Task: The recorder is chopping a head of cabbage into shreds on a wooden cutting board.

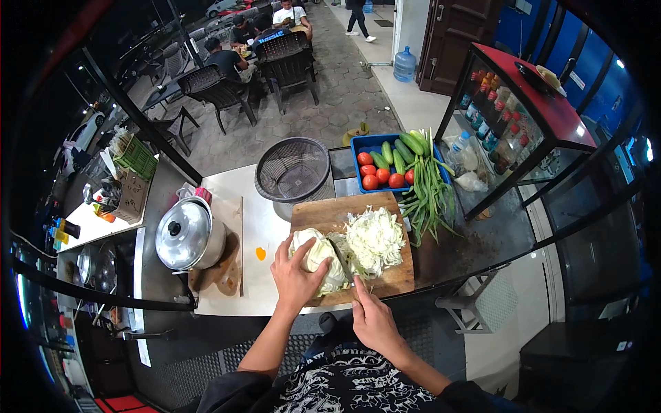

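On a wooden cutting board (320, 210) lies a piece of cabbage (310, 258), pale green and white. My left hand (298, 273) presses on it from the left with the fingers spread over its top. In my right hand (374, 315) is the handle of a kitchen knife (343, 262). The dark blade lies along the cabbage's right cut face, its tip pointing away from me. A heap of shredded cabbage (376, 240) sits on the board's right half, just beyond the blade. Some finer shreds lie between the blade and the heap.
Behind the board stands a plastic basket (293, 170). A blue tray (356, 149) holds tomatoes, cucumbers and green onions (427, 191). At left is a lidded metal pot (183, 232). A glass display case (511, 103) with bottles rises at right. Several people sit beyond the counter.
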`<state>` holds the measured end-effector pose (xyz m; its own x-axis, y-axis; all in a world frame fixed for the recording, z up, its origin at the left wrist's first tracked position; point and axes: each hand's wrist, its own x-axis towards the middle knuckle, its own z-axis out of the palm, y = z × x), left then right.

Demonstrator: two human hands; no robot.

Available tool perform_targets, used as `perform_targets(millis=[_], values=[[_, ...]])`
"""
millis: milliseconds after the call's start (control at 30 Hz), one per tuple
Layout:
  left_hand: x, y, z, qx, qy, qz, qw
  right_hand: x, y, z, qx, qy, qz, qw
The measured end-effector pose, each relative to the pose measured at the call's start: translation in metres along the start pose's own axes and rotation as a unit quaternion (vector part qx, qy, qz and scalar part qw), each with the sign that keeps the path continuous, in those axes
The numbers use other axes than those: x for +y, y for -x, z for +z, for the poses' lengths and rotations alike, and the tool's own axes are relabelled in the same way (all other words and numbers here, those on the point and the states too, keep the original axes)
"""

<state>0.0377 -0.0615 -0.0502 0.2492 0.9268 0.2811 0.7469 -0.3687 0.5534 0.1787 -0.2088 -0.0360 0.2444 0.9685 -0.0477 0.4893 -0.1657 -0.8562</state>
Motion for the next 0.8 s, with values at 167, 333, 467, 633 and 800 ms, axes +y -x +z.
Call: perform_targets(millis=[167,333,467,633,800], values=[[0.001,0.001,-0.002,0.002,-0.002,0.002,1.000,0.001,0.005,-0.005,0.002,0.006,-0.022,1.000],[-0.002,0.001,-0.001,0.003,0.007,0.002,1.000,-0.003,0.007,-0.011,0.008,-0.026,-0.011,1.000],[-0.002,0.002,0.001,0.002,0.005,0.012,1.000,0.001,0.002,0.001,0.052,-0.054,-0.043,0.996],[-0.007,0.004,0.002,0.002,0.014,0.009,1.000,-0.001,-0.011,-0.001,0.024,-0.034,-0.041,0.998],[-0.002,0.001,0.000,-0.004,0.005,0.011,1.000,0.003,-0.022,0.003,0.006,0.022,-0.056,0.998]])
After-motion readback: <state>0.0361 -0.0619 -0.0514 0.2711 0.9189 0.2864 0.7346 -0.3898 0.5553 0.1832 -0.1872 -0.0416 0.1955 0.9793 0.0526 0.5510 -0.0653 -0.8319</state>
